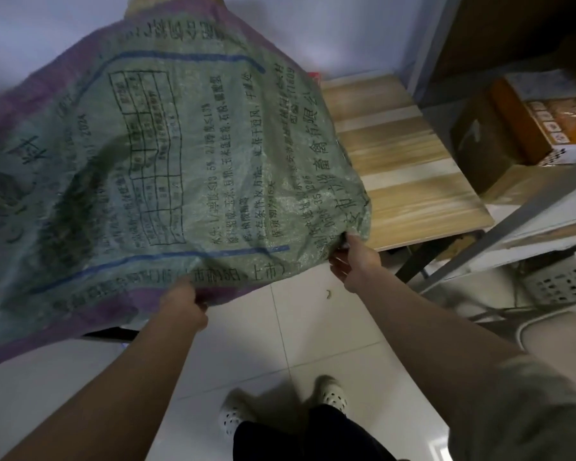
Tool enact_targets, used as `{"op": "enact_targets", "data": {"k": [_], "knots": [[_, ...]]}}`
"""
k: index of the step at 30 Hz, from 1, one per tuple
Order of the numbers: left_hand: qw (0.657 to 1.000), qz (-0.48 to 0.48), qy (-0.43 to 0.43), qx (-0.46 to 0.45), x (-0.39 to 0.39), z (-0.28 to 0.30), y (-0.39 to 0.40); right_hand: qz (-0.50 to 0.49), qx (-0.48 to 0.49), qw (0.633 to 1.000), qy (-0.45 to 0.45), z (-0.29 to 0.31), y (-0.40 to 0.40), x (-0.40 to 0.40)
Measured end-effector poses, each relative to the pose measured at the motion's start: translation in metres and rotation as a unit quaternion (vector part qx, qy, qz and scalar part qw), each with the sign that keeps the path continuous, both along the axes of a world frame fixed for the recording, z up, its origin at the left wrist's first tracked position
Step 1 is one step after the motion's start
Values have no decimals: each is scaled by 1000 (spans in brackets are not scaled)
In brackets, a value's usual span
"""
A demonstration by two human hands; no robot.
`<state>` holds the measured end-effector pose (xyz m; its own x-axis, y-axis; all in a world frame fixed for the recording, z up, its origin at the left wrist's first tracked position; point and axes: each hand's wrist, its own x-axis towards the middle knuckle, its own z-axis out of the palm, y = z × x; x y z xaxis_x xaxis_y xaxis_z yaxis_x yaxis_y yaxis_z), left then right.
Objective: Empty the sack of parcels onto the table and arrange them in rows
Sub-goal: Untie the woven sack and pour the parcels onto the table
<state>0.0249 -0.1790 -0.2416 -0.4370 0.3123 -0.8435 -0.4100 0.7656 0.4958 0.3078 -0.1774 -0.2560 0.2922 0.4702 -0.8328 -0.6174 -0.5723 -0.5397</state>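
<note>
Head view, sack (167,154): held up over the tabletop (409,168), hiding most of it; no parcels are seen.
Left hand (180,304): clamped on the near hem.
Right hand (353,264): pinched on the corner.
Advice: both grips should be kept firm and the closed end raised high.

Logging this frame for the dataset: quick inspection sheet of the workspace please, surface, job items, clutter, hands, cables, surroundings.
Surface: wooden table, planked top; the part in view is bare, the rest is hidden behind the sack.
Job's things: green and purple woven sack held up over the table; no parcels in view.
Clutter: small dark scrap on the floor tiles.
Hands: left hand grips the sack's near edge; right hand grips its corner.
Cables: dark cable on the floor at right.
Surroundings: metal shelving at right holding cardboard boxes; white perforated crate below; white wall behind.
</note>
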Motion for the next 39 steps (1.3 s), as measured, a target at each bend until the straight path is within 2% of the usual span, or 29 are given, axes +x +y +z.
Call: {"op": "enact_targets", "data": {"k": [4,7,10,13,16,17,18,19,21,24,28,29,31,33,35,39], "knots": [[999,34,-36,-23,13,5,-4,1,-4,1000,10,7,7,3],[998,29,-56,20,22,10,-12,1,2,1000,-19,15,7,13],[992,86,-49,74,18,17,-7,-9,6,996,-87,21,9,37],[989,92,-28,110,4,18,3,-28,2,983,-182,27,7,67],[983,110,-59,136,0,29,-1,-84,22,976,-198,33,4,83],[982,109,-72,138,2,33,-5,-120,19,977,-174,32,4,83],[982,108,-77,138,4,38,-9,-105,1,975,-194,31,-1,77],[981,106,-78,141,5,41,-12,-121,-16,979,-165,31,-6,65],[979,98,-86,156,7,46,-15,-33,-32,990,-135,29,-22,36],[977,86,-94,171,8,55,-21,40,-60,992,-103,21,-51,-4],[977,75,-109,169,-2,59,-25,-26,2,993,116,24,-64,-41],[976,76,-108,173,-5,57,-25,-43,32,989,134,33,-60,-46],[981,87,-75,159,-11,50,-26,-120,73,986,87,51,-47,-49],[986,128,-31,102,-14,42,-31,-191,102,976,37,82,-31,-47],[981,177,-41,68,-14,32,-38,-197,146,969,14,105,-18,-44],[965,219,-101,101,-8,28,-50,-189,167,967,-26,129,-5,-37]]}}
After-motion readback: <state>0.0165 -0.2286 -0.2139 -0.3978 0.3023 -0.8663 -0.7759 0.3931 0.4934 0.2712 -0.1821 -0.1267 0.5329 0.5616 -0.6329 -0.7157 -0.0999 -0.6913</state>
